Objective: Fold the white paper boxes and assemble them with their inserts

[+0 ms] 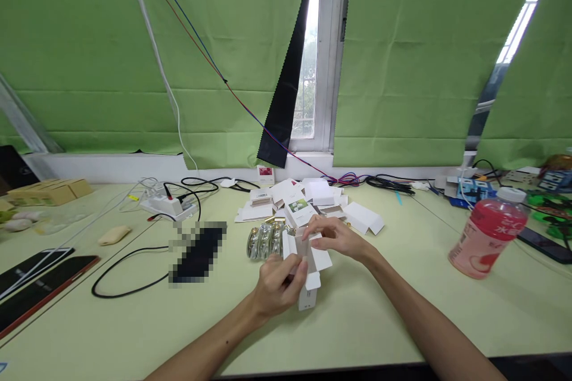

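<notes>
A small white cardboard box (308, 299) stands on the table with its top flaps spread apart. My left hand (280, 287) is closed, its thumb and fingers pinching the box at its near left edge. My right hand (337, 237) hovers over the far side of the opening, fingers bent and apart, with the fingertips at the inner flap. What lies inside the box is hidden by my hands and the flaps. Just left of it are several clear-wrapped packets of metallic pieces (266, 242). Behind my hands is a white box with a green picture (299, 211).
A pile of flattened white cartons (318, 191) lies behind. On the right stands a pink drink bottle (489, 235), near a dark phone (547, 244). At left are a power strip (167, 205), a black cable (96, 286) and phones (44, 286). Cables run along the wall.
</notes>
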Action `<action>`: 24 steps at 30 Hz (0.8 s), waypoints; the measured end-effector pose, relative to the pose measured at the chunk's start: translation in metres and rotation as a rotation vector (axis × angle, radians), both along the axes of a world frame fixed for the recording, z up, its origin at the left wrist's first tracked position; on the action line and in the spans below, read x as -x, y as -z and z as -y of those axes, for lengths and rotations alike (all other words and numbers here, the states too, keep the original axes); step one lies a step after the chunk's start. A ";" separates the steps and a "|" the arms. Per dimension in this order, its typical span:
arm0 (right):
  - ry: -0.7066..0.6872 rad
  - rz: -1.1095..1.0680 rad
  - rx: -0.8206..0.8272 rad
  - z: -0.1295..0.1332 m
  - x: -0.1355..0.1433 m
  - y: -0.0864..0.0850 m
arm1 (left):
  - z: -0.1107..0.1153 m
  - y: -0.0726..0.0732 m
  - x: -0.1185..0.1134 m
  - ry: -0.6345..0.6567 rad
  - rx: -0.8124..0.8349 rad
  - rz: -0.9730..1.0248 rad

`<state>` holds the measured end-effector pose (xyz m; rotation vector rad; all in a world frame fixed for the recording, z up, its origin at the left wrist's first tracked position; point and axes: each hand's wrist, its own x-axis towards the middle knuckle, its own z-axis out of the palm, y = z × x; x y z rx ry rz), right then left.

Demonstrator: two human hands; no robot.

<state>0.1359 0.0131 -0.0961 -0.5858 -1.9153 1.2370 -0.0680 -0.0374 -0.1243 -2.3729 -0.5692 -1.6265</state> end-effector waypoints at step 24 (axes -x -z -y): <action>-0.065 0.076 0.081 0.002 0.000 -0.002 | 0.001 -0.002 0.002 -0.029 -0.007 0.047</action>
